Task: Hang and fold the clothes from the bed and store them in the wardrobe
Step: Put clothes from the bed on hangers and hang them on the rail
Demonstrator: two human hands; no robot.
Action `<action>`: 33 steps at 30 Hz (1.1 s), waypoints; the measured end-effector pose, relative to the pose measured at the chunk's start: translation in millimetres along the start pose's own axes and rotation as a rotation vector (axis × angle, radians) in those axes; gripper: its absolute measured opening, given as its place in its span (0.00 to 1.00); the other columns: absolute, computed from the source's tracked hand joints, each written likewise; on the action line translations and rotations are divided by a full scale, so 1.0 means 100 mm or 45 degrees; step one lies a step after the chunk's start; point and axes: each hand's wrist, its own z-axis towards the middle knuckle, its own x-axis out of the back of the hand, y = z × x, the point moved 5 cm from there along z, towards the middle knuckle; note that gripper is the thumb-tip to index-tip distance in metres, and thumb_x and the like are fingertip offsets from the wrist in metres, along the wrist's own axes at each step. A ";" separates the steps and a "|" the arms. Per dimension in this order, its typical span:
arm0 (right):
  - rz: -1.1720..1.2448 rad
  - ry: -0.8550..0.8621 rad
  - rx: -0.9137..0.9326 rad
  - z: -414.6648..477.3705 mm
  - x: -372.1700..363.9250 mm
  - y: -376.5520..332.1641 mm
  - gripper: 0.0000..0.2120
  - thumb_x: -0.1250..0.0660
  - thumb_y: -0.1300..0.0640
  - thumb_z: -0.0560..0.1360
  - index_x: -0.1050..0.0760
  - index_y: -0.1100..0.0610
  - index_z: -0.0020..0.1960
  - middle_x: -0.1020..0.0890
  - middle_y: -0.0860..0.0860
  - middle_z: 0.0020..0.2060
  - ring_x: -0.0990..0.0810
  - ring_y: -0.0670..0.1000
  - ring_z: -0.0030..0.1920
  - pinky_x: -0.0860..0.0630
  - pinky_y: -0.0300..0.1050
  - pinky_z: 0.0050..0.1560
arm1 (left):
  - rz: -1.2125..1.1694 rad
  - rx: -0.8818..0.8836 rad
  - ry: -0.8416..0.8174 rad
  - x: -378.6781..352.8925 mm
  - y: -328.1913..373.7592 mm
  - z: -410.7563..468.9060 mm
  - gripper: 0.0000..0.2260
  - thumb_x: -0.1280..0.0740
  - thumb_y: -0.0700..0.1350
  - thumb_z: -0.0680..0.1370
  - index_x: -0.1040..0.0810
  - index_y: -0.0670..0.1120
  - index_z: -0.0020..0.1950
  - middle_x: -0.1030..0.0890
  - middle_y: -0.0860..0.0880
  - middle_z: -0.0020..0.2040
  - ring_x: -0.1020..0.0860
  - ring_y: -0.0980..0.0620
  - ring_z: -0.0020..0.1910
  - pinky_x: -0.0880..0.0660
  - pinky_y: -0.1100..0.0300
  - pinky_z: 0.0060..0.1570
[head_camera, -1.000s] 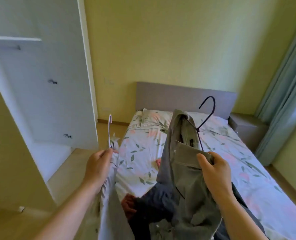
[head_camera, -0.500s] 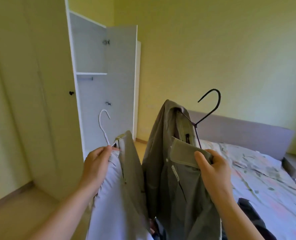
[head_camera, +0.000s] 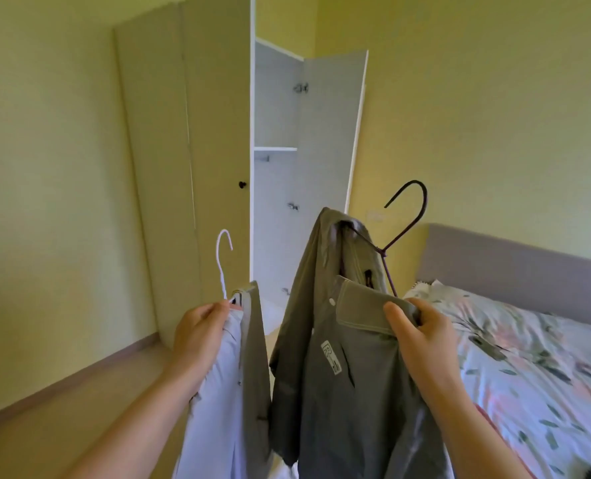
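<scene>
Black hanger (head_camera: pixel 425 202) arms behind grey shirt (head_camera: pixel 349 392)

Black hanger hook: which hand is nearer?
Right. The right hand grips the grey shirt just below the hook; the left hand holds the white hanger, farther left.

Only the person's arms and hands show. The left forearm (head_camera: pixel 142 420) fills the lower left of the frame and the right forearm (head_camera: pixel 467 420) the lower right; both are bare from the frame edge up to the wrist. Each is slim and narrows toward the wrist. The left hand (head_camera: pixel 200 335) and the right hand (head_camera: pixel 422 337), near the lower middle, are bare as well. The right thumb (head_camera: pixel 392 314) has a rounded tip.
</scene>
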 end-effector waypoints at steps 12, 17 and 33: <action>0.064 0.044 -0.121 -0.02 -1.91 -0.21 0.13 0.32 0.57 0.74 0.27 0.62 0.33 0.32 0.48 0.24 0.36 0.45 0.27 0.38 0.35 0.26 | 0.064 0.126 -0.133 1.15 -0.40 0.95 0.10 0.36 0.48 0.81 0.17 0.47 0.49 0.16 0.47 0.47 0.20 0.48 0.50 0.26 0.54 0.53; 0.089 0.077 -0.175 -0.10 -2.43 -0.10 0.11 0.33 0.54 0.72 0.24 0.56 0.32 0.27 0.45 0.22 0.30 0.42 0.26 0.34 0.32 0.26 | -0.090 0.201 -0.112 1.24 -0.67 1.26 0.10 0.37 0.43 0.81 0.18 0.40 0.48 0.18 0.44 0.44 0.19 0.56 0.39 0.25 0.70 0.37; -0.019 0.018 -0.266 0.76 -3.57 0.65 0.15 0.33 0.59 0.75 0.30 0.58 0.30 0.30 0.42 0.21 0.31 0.40 0.25 0.35 0.29 0.25 | 0.211 0.246 -0.258 1.04 -1.38 2.73 0.11 0.36 0.51 0.80 0.16 0.50 0.45 0.15 0.46 0.42 0.18 0.47 0.45 0.24 0.49 0.52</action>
